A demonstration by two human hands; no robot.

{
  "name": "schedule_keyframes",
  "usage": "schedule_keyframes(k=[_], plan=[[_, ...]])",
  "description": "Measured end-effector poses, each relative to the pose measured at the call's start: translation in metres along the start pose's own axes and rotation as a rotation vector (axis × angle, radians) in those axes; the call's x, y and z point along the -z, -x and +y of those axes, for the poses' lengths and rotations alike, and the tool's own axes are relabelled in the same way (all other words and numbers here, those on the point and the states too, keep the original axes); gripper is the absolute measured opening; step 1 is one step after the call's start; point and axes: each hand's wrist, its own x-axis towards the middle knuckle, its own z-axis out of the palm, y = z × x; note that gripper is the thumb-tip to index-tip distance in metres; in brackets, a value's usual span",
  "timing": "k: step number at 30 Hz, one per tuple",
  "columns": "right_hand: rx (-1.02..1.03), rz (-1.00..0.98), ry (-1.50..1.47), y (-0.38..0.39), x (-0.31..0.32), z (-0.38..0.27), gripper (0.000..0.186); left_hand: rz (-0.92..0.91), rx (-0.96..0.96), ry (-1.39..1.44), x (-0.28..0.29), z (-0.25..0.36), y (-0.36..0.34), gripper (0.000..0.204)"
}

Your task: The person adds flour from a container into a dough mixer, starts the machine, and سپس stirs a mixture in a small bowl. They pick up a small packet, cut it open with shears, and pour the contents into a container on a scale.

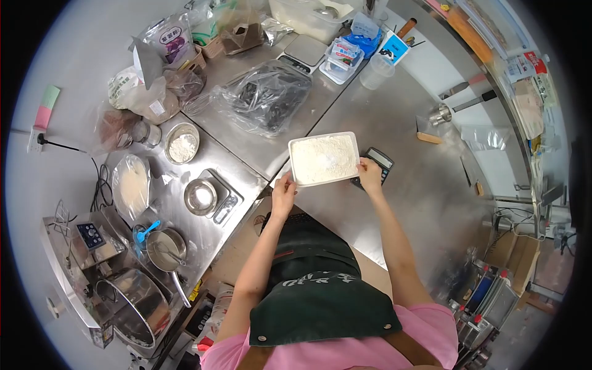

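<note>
Between my two hands is a white rectangular tub (293, 161) filled with pale flour (325, 158). My left hand (284, 192) grips its near left corner, fingers closed on the rim. At the right end, my right hand (370, 175) holds the tub's edge, thumb and fingers pinching it. The tub is over the steel table's front edge. Just behind my right hand lies a black calculator (381, 159), partly covered by that hand. To the left, a steel bowl (201, 197) sits on a small digital scale (227, 208). Another steel bowl (182, 143) holds white powder.
A clear plastic bag with dark contents (262, 98) lies behind the tub. Bagged ingredients (148, 98) crowd the back left. A sieve pan (166, 250) and a mixer bowl (132, 308) stand at the left. A bench scraper (428, 137) lies on the right.
</note>
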Motion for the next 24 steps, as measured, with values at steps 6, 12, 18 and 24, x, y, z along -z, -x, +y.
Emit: schedule_keyframes(k=[6, 12, 18, 24], plan=[[0.034, 0.053, 0.025, 0.010, 0.006, 0.015, 0.020, -0.014, -0.140, -0.065, -0.012, 0.022, 0.007, 0.049], [-0.047, 0.034, 0.026, 0.074, 0.020, 0.034, 0.022, 0.004, -0.308, -0.183, -0.012, -0.005, 0.032, 0.052], [-0.178, 0.073, -0.093, 0.096, 0.031, 0.082, 0.023, -0.196, -0.289, -0.165, -0.024, -0.015, 0.036, 0.060], [0.039, 0.211, 0.171, 0.083, 0.052, 0.021, 0.029, -0.068, -0.318, -0.291, 0.033, 0.004, 0.017, 0.040]])
